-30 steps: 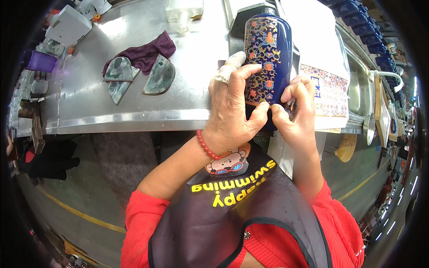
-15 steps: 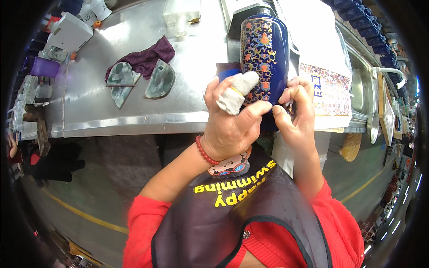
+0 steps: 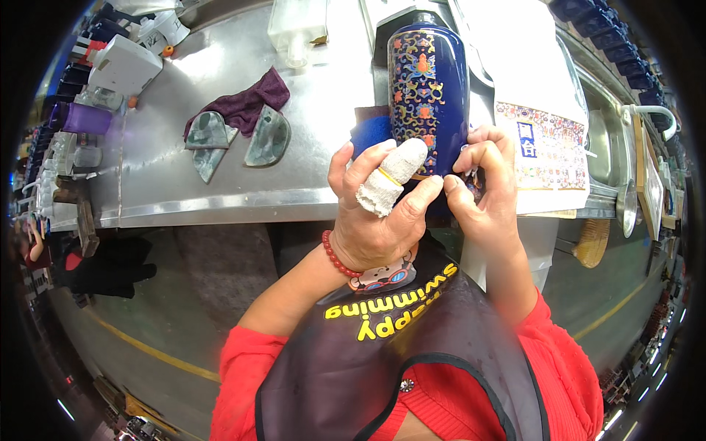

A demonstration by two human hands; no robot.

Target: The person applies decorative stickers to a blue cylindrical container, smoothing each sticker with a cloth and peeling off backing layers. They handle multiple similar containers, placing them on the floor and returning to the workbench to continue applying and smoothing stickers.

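A dark blue glossy bottle (image 3: 454, 95) with a colourful floral patterned band has its neck pointing away from me and its base near the counter edge. My left hand (image 3: 379, 209) grips its lower left side, thumb pressed near the base. One left finger wears a whitish cloth cover (image 3: 404, 162) bound with a yellow band. At the lower right of the bottle, my right hand (image 3: 487, 195) has curled fingers and thumb pinching a small patterned piece, seemingly decal film (image 3: 475, 184), partly hidden by the fingers. A patterned decal sheet (image 3: 548, 158) lies to the right.
On the metal counter (image 3: 309, 140), a purple cloth (image 3: 246, 103) lies beside greenish half-round scrapers (image 3: 268, 137). Behind stands a clear container (image 3: 298, 33). Bottles and a purple cup (image 3: 81, 117) line the left; a sink (image 3: 603, 132) is at right, with several blue bottles beyond.
The view has shifted slightly. Both hands stay at the bottle's base; the left hand's wrapped finger and thumb have slid a little lower along the bottle.
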